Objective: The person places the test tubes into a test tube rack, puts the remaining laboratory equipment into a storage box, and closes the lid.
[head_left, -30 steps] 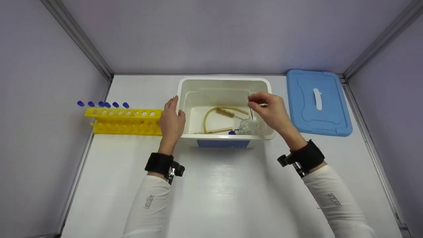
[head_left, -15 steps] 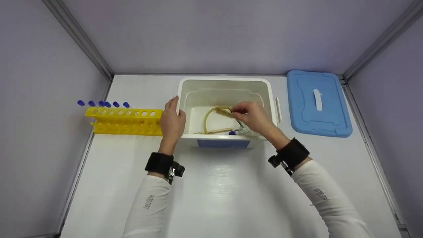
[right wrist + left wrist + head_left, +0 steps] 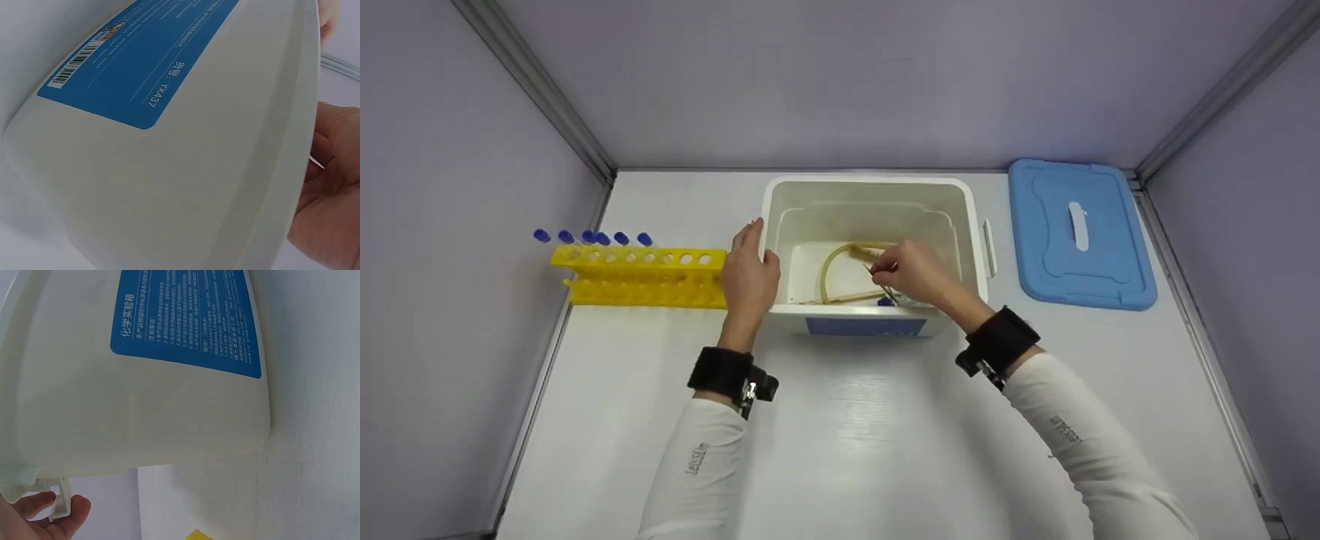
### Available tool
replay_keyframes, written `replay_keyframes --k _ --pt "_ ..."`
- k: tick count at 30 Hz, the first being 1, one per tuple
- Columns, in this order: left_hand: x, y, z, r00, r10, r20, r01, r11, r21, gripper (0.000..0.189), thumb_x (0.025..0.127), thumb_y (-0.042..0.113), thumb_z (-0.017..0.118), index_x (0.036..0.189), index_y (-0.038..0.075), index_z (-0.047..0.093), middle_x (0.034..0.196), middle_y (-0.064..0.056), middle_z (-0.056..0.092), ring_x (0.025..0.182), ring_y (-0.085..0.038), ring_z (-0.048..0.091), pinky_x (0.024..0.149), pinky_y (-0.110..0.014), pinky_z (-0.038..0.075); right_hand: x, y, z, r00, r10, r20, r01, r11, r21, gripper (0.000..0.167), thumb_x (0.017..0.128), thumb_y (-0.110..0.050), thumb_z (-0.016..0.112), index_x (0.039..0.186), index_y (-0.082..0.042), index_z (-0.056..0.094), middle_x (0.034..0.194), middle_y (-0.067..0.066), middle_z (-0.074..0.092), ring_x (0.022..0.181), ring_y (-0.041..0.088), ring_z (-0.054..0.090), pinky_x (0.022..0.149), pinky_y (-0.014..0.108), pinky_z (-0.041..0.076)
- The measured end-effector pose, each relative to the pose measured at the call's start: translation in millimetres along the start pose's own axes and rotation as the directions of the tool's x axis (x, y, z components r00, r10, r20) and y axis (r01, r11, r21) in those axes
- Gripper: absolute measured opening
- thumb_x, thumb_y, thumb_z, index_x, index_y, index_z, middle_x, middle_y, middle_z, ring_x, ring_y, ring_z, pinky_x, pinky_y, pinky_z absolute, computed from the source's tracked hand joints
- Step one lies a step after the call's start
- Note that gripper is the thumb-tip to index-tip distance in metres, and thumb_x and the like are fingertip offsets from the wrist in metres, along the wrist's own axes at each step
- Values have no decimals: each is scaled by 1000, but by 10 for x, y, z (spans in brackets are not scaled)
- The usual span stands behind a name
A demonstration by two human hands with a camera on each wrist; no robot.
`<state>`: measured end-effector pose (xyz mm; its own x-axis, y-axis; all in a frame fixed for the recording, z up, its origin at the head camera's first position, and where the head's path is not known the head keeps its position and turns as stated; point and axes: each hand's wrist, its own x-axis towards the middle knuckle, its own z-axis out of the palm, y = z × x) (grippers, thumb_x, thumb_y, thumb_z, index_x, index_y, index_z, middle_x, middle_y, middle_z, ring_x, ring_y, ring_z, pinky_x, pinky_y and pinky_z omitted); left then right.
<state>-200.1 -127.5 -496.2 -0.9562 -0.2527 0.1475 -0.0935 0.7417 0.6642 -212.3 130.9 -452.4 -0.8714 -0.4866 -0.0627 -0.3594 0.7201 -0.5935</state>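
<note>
In the head view my left hand (image 3: pixel 748 277) holds the left side of a white plastic storage box (image 3: pixel 870 309), thumb at the rim. The left wrist view shows its fingers around the box's white side latch (image 3: pixel 63 498). My right hand (image 3: pixel 911 271) reaches inside the box, pinching slender metal tweezers (image 3: pixel 889 294) slanted down; the palm hides part of them. Around it in the box lie a curved yellowish rubber tube (image 3: pixel 826 274), a wooden stick (image 3: pixel 855 297), a small blue piece (image 3: pixel 885 301) and clear items partly covered by the hand. The right wrist view shows mostly the box's outside.
A yellow test tube rack (image 3: pixel 641 277) with several blue-capped tubes stands left, close beside my left hand. The blue lid (image 3: pixel 1084 236) with a white handle lies right of the box. Walls enclose the white table (image 3: pixel 847 435) at back and sides.
My right hand has moved left and lower into the box with the tweezers, which now tilt from near upright. The box's right latch has come into view. My left hand stays put.
</note>
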Motion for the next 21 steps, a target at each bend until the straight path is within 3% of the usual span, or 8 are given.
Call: replay_keyframes --k 8,14,21 --pt "12 4 15 1000 -8 12 8 1000 -1 51 97 14 56 148 13 48 149 -15 51 131 -35 56 104 -49 50 64 9 62 996 19 84 -10 993 -114 14 86 -12 68 87 -8 82 84 8 78 75 22 68 81 43 57" --pt "2 -12 -8 1000 -9 1 9 1000 -5 51 97 13 55 147 13 48 149 -15 51 129 -36 57 102 -49 51 118 56 128 989 60 136 -39 987 -156 15 85 -12 67 77 -8 80 72 5 74 63 14 54 74 37 53" --pt "-10 -18 -6 1000 -3 4 3 1000 -26 51 97 13 54 148 12 48 149 -17 50 130 -37 56 104 -50 49 133 101 158 985 78 151 -51 982 -180 17 84 -10 64 76 -6 79 68 3 71 62 14 50 70 32 47"
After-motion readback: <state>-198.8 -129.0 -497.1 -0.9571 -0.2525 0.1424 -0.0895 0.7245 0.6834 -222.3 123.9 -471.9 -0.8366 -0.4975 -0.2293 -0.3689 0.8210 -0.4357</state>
